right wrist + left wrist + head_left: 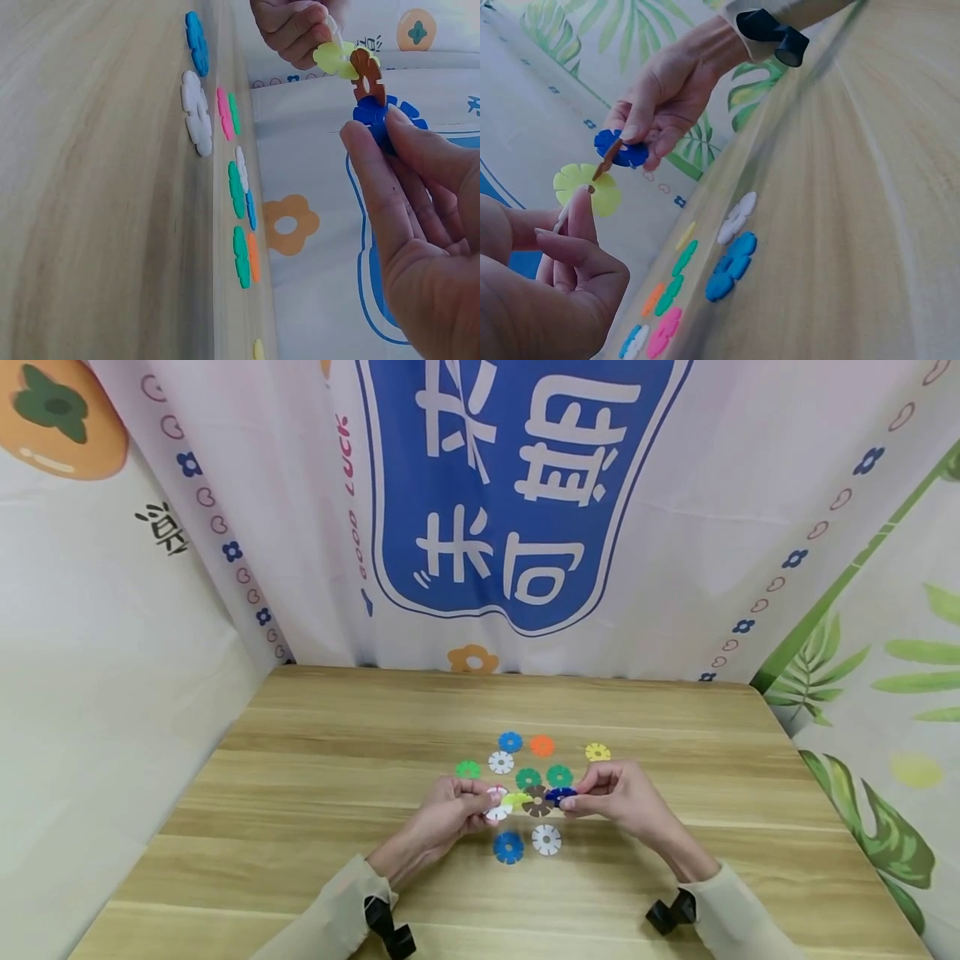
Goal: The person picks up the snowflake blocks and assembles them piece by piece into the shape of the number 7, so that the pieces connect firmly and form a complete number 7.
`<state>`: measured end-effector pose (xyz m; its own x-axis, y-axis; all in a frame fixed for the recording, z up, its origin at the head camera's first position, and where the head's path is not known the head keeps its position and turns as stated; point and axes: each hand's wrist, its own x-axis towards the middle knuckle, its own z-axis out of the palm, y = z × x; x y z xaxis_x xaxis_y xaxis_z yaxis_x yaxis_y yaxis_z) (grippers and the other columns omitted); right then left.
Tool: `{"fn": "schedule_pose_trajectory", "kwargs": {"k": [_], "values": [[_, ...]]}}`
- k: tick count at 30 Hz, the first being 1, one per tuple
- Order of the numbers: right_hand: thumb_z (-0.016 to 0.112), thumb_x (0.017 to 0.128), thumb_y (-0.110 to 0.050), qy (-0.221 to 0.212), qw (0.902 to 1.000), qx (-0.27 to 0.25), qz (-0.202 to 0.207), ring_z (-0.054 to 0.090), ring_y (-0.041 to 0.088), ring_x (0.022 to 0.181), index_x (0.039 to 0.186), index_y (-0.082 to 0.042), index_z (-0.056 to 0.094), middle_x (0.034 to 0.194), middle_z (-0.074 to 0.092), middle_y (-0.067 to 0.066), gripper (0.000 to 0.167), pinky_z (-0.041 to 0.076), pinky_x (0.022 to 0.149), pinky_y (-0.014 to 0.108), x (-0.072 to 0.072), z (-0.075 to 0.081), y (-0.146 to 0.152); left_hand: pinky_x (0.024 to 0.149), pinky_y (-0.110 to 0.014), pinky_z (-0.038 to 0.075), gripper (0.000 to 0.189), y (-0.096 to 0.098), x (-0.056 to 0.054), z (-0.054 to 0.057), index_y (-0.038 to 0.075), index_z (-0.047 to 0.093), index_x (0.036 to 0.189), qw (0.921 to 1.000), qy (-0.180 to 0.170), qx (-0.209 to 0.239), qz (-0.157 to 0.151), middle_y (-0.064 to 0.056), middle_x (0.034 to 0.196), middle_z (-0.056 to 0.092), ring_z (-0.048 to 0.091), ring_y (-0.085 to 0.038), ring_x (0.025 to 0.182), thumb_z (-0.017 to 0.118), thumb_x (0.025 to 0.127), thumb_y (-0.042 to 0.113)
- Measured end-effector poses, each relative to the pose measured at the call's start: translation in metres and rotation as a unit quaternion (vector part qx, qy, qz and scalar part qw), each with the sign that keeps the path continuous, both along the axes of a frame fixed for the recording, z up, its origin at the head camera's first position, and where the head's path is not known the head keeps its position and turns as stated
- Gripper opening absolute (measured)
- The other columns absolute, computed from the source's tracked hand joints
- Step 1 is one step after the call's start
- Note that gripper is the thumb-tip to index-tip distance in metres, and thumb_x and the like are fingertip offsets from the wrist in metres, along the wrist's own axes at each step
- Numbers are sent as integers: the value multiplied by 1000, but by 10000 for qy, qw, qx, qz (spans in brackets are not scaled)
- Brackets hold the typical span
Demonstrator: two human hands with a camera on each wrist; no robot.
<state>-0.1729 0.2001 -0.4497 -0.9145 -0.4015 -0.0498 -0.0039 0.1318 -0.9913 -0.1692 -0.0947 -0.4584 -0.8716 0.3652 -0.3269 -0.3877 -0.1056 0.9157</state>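
A short chain of notched plastic building discs spans the gap between my hands, above the table. My left hand [448, 817] pinches the white disc [498, 813] at one end. Beside it comes a yellow disc [607, 196], then a brown disc [366, 75], set at angles to each other. At the other end my right hand [626, 797] grips the dark blue disc [369, 112] between thumb and fingers. The brown disc meets the dark blue one at its edge; how deep the slots engage cannot be told. Fingertips hide part of the white disc.
Loose discs lie flat on the wooden table [300, 777]: blue [508, 847] and white [547, 840] on the near side, green [559, 777], orange [542, 745], yellow [597, 752] and others beyond the hands. A pink disc [225, 114] lies among them. Printed curtains surround the table.
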Motion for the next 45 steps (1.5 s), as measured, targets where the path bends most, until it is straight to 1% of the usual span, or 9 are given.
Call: {"fn": "schedule_pose_trajectory", "kwargs": {"k": [5,10,20,28,31,34,38,42,45], "values": [[85,83,-4,25,10000,53,-51,80,33,86,92,6,69,91,80,9,21,64,82,50,0,-4,-4,66,-18,57,6,-2,0,4,-5,66,101,9997,100,-193,71,-5,91,72,67,-10,68,68,96,-1],[85,83,-3,61,10000,18,6,80,27,82,91,8,66,87,79,9,23,66,79,45,1,-9,-8,65,-19,57,9,-4,2,4,-7,65,102,9989,136,-417,133,-3,84,70,66,-10,68,68,95,-3],[83,85,-1,204,9997,-71,61,80,24,82,94,17,62,91,78,17,29,66,79,44,3,-2,-8,61,-17,53,10,1,3,4,-8,64,105,9996,-26,-257,116,-2,81,70,66,-8,65,65,97,-1],[83,85,-1,-57,10000,-8,17,80,32,86,92,7,66,91,79,11,20,65,82,47,3,-1,-6,62,-16,50,3,1,2,3,-2,64,99,9997,-93,-208,-24,-3,86,66,64,-9,68,64,97,0],[83,86,-2,-136,9998,-83,135,79,39,89,93,6,66,92,79,14,19,64,85,51,2,1,-9,62,-17,49,4,-3,3,2,2,64,94,9997,-146,-184,-80,-2,84,64,62,-9,67,63,97,-1],[81,86,0,-101,9991,-216,362,79,43,89,93,11,64,92,79,17,22,63,85,55,1,1,-11,62,-16,49,10,-7,4,1,5,63,89,9995,-213,-137,-191,-2,83,63,62,-9,67,62,97,-2],[80,86,2,106,9983,-264,500,80,38,84,92,16,61,89,79,17,25,63,81,53,1,-1,-12,61,-16,49,11,-9,5,2,6,62,88,9994,-207,-127,-250,-1,82,63,62,-9,66,63,97,-1],[84,86,-5,332,9991,122,226,80,30,81,91,11,65,89,78,14,25,67,76,44,3,1,-10,63,-18,52,4,-8,3,11,3,64,94,9996,-34,-240,-168,0,82,66,64,-9,67,65,96,0],[86,86,-14,634,9949,778,137,77,24,80,93,2,71,91,77,11,23,66,73,32,3,8,-8,64,-18,52,2,-9,1,18,3,66,95,9989,180,-413,-87,0,81,69,65,-9,67,66,97,1]]}}
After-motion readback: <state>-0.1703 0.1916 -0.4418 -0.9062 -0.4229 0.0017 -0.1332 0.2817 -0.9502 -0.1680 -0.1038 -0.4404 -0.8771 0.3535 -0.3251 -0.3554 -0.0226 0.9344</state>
